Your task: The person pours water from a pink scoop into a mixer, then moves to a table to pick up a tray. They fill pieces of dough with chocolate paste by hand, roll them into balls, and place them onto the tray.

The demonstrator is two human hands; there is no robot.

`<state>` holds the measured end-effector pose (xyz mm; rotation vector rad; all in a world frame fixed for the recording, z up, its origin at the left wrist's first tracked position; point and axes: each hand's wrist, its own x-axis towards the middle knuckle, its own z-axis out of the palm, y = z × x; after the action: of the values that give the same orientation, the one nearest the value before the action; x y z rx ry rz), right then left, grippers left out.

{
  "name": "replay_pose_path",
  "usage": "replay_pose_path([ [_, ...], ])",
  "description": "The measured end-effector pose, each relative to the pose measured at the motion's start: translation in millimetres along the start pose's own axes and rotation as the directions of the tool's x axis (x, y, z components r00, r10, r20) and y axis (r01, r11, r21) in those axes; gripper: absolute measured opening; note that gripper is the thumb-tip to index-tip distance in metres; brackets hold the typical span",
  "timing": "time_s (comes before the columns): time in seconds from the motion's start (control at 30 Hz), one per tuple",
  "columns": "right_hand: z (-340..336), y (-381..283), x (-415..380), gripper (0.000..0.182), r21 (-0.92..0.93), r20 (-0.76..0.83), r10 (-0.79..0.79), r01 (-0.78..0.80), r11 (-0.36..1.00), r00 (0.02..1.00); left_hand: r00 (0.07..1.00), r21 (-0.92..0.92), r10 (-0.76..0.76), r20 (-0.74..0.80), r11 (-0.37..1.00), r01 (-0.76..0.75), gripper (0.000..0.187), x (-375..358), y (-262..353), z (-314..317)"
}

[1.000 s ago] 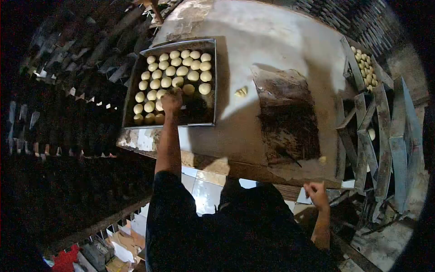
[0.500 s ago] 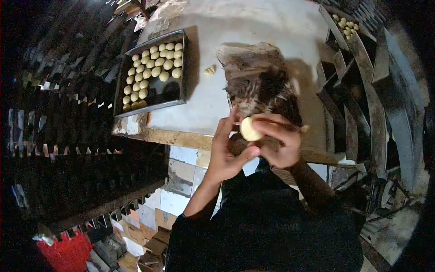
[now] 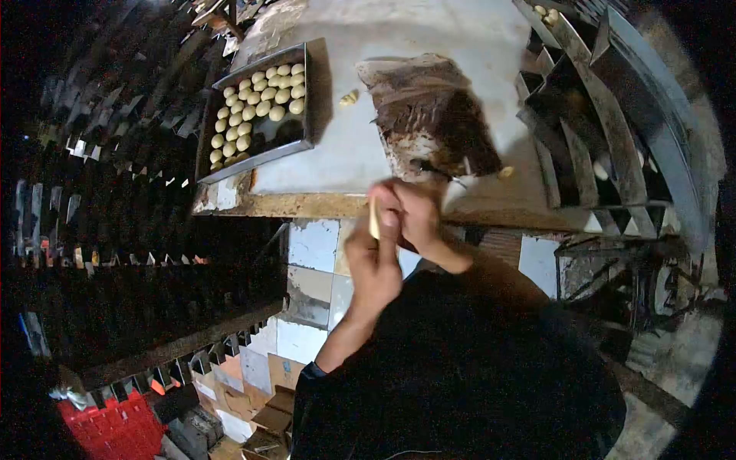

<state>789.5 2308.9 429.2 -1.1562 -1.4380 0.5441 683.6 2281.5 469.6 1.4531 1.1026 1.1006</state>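
Note:
Close to the table's front edge, a flattened piece of pale dough (image 3: 374,218) is seen edge-on between my hands. My left hand (image 3: 373,268) is closed on it from below, thumb up. The curled fingers of my right hand (image 3: 415,217) press on its upper part from the right. Just beyond my hands lies a slab of dark brown paste (image 3: 441,115), with a small dark-ended tool (image 3: 423,165) at its near end. Small dough scraps (image 3: 349,98) sit left of the paste, and another scrap (image 3: 506,172) is at its right.
A metal tray (image 3: 307,92) with rows of round dough balls (image 3: 263,109) stands on the table's left side. Several dark metal trays (image 3: 571,146) are stacked at the right. Dark racks fill the left. A red crate (image 3: 115,422) and cardboard boxes (image 3: 272,418) are on the floor.
Both hands have moved down and left, away from the paste. The dough, earlier showing its round face, is now turned edge-on, and the right hand has curled in against it.

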Motion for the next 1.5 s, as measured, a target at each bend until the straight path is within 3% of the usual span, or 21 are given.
replay_pose_path([
  [0.03, 14.4, 2.4, 6.2, 0.018, 0.010, 0.085, 0.001, -0.001, 1.000, 0.996, 0.994, 0.065, 0.054, -0.096, 0.997, -0.047, 0.038, -3.0, -11.5, -12.3],
  [0.1, 38.3, -2.4, 12.0, 0.022, -0.158, 0.120, -0.216, 0.234, 0.959, 0.969, 0.972, -0.365, -0.218, -0.090, 0.915, 0.171, 0.035, -12.8, -23.5, -46.0],
  [0.17, 60.6, 1.8, 1.5, 0.021, 0.000, 0.053, -0.086, 0.086, 0.996, 0.995, 0.905, -0.726, -0.426, -0.013, 0.627, 0.284, 0.041, -16.4, -53.5, -75.7],
  [0.23, 83.8, 9.0, -20.7, 0.023, -0.042, -0.001, -0.079, 0.078, 0.996, 0.997, 0.871, -0.582, -0.491, 0.014, 0.704, 0.407, 0.038, -31.0, -83.3, -76.7],
  [0.3, 87.0, 31.6, -43.4, 0.019, 0.125, 0.121, 0.122, -0.137, 0.983, 0.985, 0.756, -0.648, -0.619, 0.213, 0.489, 0.584, 0.038, -32.8, -96.9, -81.5],
  [0.37, 60.7, 36.6, -47.5, 0.016, 0.222, 0.228, 0.344, -0.393, 0.892, 0.911, 0.724, -0.754, -0.549, 0.417, 0.236, 0.613, 0.038, -28.2, -105.3, -80.7],
  [0.4, 46.4, 64.6, -51.0, 0.015, 0.019, 0.114, 0.291, -0.295, 0.955, 0.950, 0.740, -0.796, -0.449, 0.500, 0.097, 0.597, 0.038, -23.2, -109.0, -79.9],
  [0.43, 27.9, 103.3, -54.2, 0.017, -0.196, 0.011, 0.210, -0.204, 0.959, 0.978, 0.750, -0.781, -0.435, 0.497, 0.151, 0.606, 0.038, -18.1, -112.9, -79.9],
  [0.5, -30.2, 157.8, -48.6, 0.025, -0.679, -0.192, 0.053, -0.172, 0.714, 0.980, 0.766, -0.739, -0.409, 0.497, 0.263, 0.620, 0.039, -5.9, -118.5, -80.9],
  [0.57, -50.4, 139.3, -30.6, 0.030, -0.724, -0.207, 0.662, -0.568, 0.391, 0.720, 0.780, -0.726, -0.415, 0.469, 0.322, 0.608, 0.035, 15.5, -117.4, -82.5],
  [0.77, -47.2, 174.9, 4.1, 0.036, -0.768, 0.124, 0.263, -0.075, 0.636, 0.957, 0.859, -0.664, -0.405, 0.314, 0.553, 0.503, 0.049, 82.8, -98.8, -72.9],
  [0.8, -38.2, 210.1, 1.7, 0.026, -0.734, 0.158, -0.133, 0.206, 0.647, 0.979, 0.870, -0.670, -0.373, 0.322, 0.560, 0.488, 0.056, 93.7, -102.3, -70.9],
  [0.93, -57.3, 239.8, 41.4, 0.026, -0.676, 0.142, 0.047, 0.063, 0.735, 0.989, 0.909, -0.678, -0.317, 0.271, 0.608, 0.414, 0.064, 126.9, -97.6, -61.8],
  [1.07, -89.0, 264.3, 96.2, 0.025, -0.797, -0.041, -0.080, 0.016, 0.604, 0.996, 0.902, -0.650, -0.370, 0.223, 0.633, 0.420, 0.065, 141.9, -96.8, -49.7],
  [1.13, -87.2, 271.7, 100.1, 0.027, -0.826, 0.198, -0.104, 0.223, 0.518, 0.975, 0.886, -0.634, -0.400, 0.234, 0.628, 0.451, 0.067, 149.3, -99.8, -39.5],
  [1.23, -84.5, 278.1, 107.8, 0.035, -0.839, 0.484, 0.301, 0.338, 0.426, 0.822, 0.874, -0.622, -0.415, 0.252, 0.623, 0.475, 0.067, 162.9, -109.0, -26.6],
  [1.3, -105.5, 264.8, 117.0, 0.035, -0.669, 0.587, 0.306, 0.236, 0.705, 0.749, 0.878, -0.581, -0.416, 0.237, 0.664, 0.471, 0.067, 173.3, -110.7, -18.1],
  [1.33, -108.0, 273.3, 115.0, 0.027, -0.448, 0.669, 0.154, 0.229, 0.864, 0.727, 0.885, -0.561, -0.408, 0.222, 0.689, 0.459, 0.058, 177.6, -109.2, -12.2],
  [1.43, -96.9, 242.7, 96.9, 0.022, -0.231, 0.388, 0.134, -0.044, 0.972, 0.912, 0.840, -0.567, -0.522, 0.150, 0.650, 0.505, 0.047, 185.0, -128.6, 11.4],
  [1.47, -98.3, 230.5, 98.4, 0.031, -0.059, 0.421, 0.020, 0.005, 0.998, 0.907, 0.817, -0.547, -0.552, 0.169, 0.637, 0.543, 0.038, 187.5, -126.9, 18.0],
  [1.5, -94.2, 221.4, 88.5, 0.035, -0.164, 0.417, 0.070, -0.001, 0.987, 0.906, 0.770, -0.412, -0.616, 0.165, 0.667, 0.621, 0.039, 184.5, -142.5, 17.4],
])
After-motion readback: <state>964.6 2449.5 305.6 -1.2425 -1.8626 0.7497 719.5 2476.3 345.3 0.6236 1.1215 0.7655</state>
